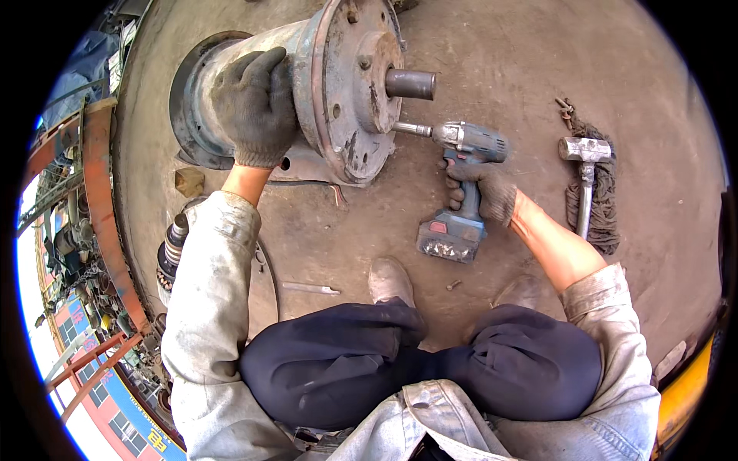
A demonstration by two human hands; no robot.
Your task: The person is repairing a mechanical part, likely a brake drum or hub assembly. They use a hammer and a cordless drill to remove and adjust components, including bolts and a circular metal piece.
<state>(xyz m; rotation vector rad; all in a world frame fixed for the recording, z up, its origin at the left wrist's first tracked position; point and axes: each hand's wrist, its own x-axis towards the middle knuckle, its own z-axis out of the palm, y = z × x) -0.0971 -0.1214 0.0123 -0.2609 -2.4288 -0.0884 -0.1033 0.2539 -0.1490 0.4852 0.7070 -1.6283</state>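
Note:
A large grey cylindrical motor lies on its side on the concrete, its round end flange facing right with a steel shaft sticking out. My left hand, in a dark work glove, rests on top of the cylinder behind the flange, fingers stretched out over it. In my right hand, also gloved, is the handle of a blue-grey cordless impact wrench. Its long socket points left and meets the lower part of the flange; a bolt there is hidden. The battery pack hangs below the handle.
To the right, a hammer lies on a dark coiled rope. A metal rod and a loose bolt are near my shoes. A wooden block and a spring-like part sit at left, beside a rusty beam.

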